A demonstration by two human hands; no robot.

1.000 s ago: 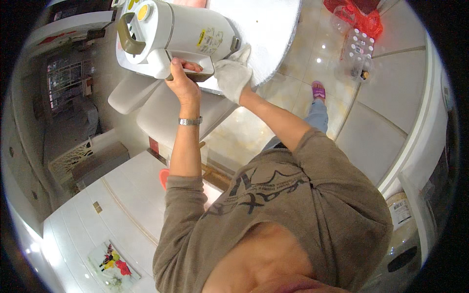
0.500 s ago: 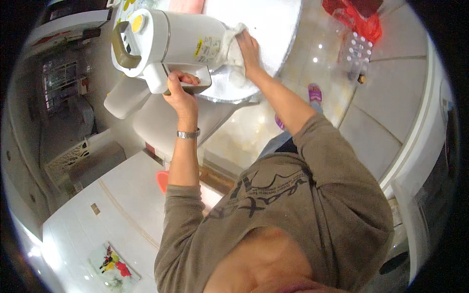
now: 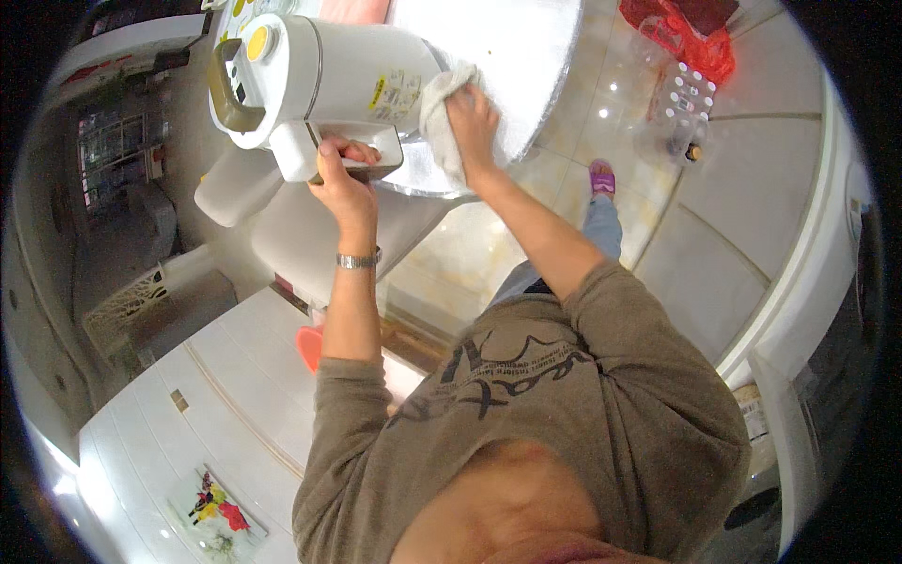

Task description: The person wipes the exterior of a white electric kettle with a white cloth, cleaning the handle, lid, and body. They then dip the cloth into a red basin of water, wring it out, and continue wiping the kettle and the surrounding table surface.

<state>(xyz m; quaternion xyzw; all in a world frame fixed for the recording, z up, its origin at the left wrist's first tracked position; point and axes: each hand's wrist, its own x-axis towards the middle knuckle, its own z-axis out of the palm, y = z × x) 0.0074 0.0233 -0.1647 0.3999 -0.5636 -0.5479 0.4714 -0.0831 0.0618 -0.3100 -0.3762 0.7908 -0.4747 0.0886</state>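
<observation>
A white soymilk maker point(image 3: 366, 70) is tipped on its side over the round table, its lid with a yellow knob and a gold-brown carrying handle facing left. My left hand point(image 3: 349, 177) is closed round the side grip below its body, the fingers passing through the loop. My right hand point(image 3: 472, 127) holds a pale, crumpled cloth point(image 3: 442, 122) beside the appliance's base end, at the table's near edge. The cloth partly hides the base, and I cannot tell how firmly it touches.
The round table point(image 3: 540, 56) has a silvery covering, with something pink point(image 3: 355, 9) at its far side. Pale chairs point(image 3: 319, 226) stand under the near left edge. On the floor at right lie a red plastic bag point(image 3: 691, 42) and a pack of bottles point(image 3: 686, 99).
My right hand has drawn the cloth nearer, off the appliance's base toward the table edge. The soymilk maker has shifted very slightly left in my left hand.
</observation>
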